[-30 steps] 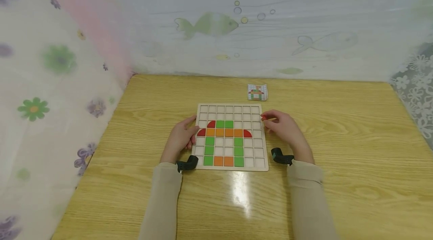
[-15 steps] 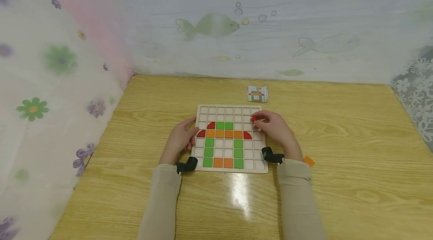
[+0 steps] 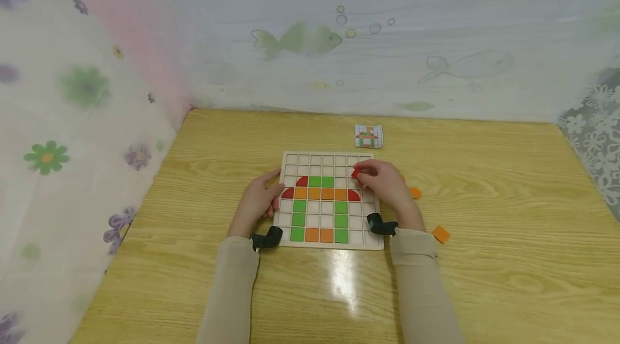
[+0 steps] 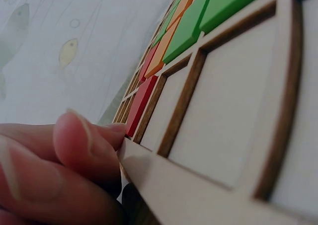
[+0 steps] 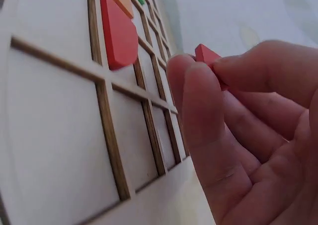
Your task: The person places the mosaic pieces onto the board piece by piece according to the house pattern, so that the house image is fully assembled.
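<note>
In the head view, a wooden grid board (image 3: 314, 220) lies on the table, with green, orange and red tiles set in several cells. My left hand (image 3: 255, 198) grips its left edge; in the left wrist view, fingertips (image 4: 117, 131) touch the rim beside a red rounded tile (image 4: 141, 106). Over the board's right side, my right hand (image 3: 387, 182) pinches a small red tile (image 3: 356, 172) between thumb and fingers. The right wrist view shows this tile (image 5: 207, 54) raised off the grid, partly hidden by fingertips. Another red rounded tile (image 5: 119, 34) sits in a cell nearby.
A small printed pattern card (image 3: 368, 136) lies behind the board. Loose orange pieces lie right of it, among them a square tile (image 3: 441, 234) and a rounded one (image 3: 415, 192). A patterned wall covering (image 3: 310, 64) borders the table's back edge.
My right hand has moved left from the board's right edge to over the grid, carrying the red tile. Orange pieces behind that arm have come into view. My left hand stays in place.
</note>
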The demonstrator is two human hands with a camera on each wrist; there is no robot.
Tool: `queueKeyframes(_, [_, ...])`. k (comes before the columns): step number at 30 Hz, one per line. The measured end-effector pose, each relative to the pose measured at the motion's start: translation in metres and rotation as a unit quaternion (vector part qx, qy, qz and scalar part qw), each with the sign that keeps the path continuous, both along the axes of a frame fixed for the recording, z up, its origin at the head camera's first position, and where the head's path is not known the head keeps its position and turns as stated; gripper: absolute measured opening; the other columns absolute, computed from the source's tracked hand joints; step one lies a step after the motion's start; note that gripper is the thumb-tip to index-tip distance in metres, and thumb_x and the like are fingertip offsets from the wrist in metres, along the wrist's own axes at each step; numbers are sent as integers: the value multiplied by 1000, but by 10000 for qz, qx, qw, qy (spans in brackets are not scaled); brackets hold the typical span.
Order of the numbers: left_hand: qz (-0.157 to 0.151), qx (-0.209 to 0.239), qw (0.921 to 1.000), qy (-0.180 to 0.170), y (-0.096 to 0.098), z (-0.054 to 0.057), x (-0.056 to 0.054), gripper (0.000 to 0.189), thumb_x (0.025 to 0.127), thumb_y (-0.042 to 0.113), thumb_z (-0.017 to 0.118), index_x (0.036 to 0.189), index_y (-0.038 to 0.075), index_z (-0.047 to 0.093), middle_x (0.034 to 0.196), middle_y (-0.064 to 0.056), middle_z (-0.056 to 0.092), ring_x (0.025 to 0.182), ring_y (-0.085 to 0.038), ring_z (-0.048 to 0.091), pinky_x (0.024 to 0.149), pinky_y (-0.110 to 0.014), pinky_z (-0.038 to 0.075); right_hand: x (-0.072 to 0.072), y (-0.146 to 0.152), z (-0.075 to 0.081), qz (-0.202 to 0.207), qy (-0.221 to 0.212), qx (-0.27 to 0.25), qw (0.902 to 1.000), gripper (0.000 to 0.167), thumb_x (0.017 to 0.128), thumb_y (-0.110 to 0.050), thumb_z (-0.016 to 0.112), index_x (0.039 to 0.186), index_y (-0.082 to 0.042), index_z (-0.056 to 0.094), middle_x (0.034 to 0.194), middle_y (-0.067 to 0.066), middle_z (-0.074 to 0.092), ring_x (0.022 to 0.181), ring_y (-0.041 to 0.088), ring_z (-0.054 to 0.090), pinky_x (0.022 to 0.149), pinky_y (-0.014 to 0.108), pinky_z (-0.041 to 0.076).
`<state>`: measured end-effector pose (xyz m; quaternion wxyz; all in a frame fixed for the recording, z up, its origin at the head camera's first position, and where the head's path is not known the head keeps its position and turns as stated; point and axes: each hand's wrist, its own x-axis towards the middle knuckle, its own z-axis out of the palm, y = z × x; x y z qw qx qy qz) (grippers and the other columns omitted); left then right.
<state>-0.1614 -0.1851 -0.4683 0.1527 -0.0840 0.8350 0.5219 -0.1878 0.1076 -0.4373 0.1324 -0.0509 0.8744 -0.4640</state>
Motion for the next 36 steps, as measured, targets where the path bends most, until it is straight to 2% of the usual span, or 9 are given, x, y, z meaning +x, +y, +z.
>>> queueKeyframes(4, [-30, 0, 10000, 34, 0, 0, 0, 46, 90, 31, 53, 134, 34, 39, 54, -11, 53, 35, -17, 42, 35, -27, 40, -1, -5, -2, 118, 110, 41, 9999, 26, 88, -19, 55, 112, -11, 60, 85, 5, 64, 74, 18, 60, 69, 32, 49])
queueKeyframes(9, [-20, 23, 10000, 70, 0, -1, 0, 46, 90, 30, 53, 134, 33, 40, 54, -11, 53, 35, -16, 42, 35, -27, 40, -2, -13, -2, 221, 320, 714, 9967, 25, 88, -23, 55, 112, -16, 62, 97, 2, 61, 87, 19, 52, 75, 33, 43])
queueKeyframes(12, [-15, 27, 10000, 69, 0, -1, 0, 46, 90, 30, 53, 134, 33, 40, 54, -11, 53, 35, -16, 42, 35, -27, 40, -1, -18, -1, 254, 237, 806, 9961, 26, 89, -22, 54, 114, -18, 61, 97, 2, 60, 82, 19, 53, 71, 31, 45])
queueKeyframes(16, [-10, 31, 10000, 46, 0, 0, 0, 46, 89, 31, 53, 134, 33, 40, 54, -11, 53, 36, -16, 42, 35, -27, 40, -1, -23, -3, 327, 168, 698, 9969, 27, 90, -18, 53, 116, -17, 61, 87, 3, 61, 68, 16, 57, 60, 27, 48])
queueKeyframes(20, [-23, -8, 10000, 61, 0, 0, 0, 46, 89, 31, 53, 134, 33, 40, 55, -11, 53, 36, -17, 42, 35, -28, 40, -1, -27, -6, 375, 212, 750, 9963, 28, 90, -16, 52, 117, -15, 60, 86, 3, 61, 66, 15, 57, 59, 27, 48])
queueKeyframes(27, [-57, -38, 10000, 45, 1, 1, 0, 46, 90, 31, 53, 133, 33, 40, 55, -12, 53, 36, -17, 42, 36, -29, 41, 1, -30, -6, 183, 310, 890, 9954, 19, 88, -17, 54, 105, -15, 60, 87, 0, 60, 71, 16, 55, 63, 28, 46])
queueKeyframes(32, [-60, -96, 9999, 87, 1, 3, 0, 46, 90, 31, 53, 134, 33, 40, 55, -11, 53, 36, -17, 42, 36, -28, 40, 2, -34, -4, 230, 510, 1143, 9919, 15, 87, -17, 55, 99, -15, 64, 92, 0, 61, 82, 18, 52, 73, 32, 44])
queueKeyframes(36, [-62, -94, 9999, 64, 2, 3, 0, 46, 90, 30, 52, 134, 33, 40, 54, -12, 53, 35, -17, 42, 35, -28, 40, 3, -36, -4, 287, 623, 1347, 9885, 15, 86, -16, 58, 97, -14, 66, 95, 2, 60, 83, 20, 50, 77, 33, 43])
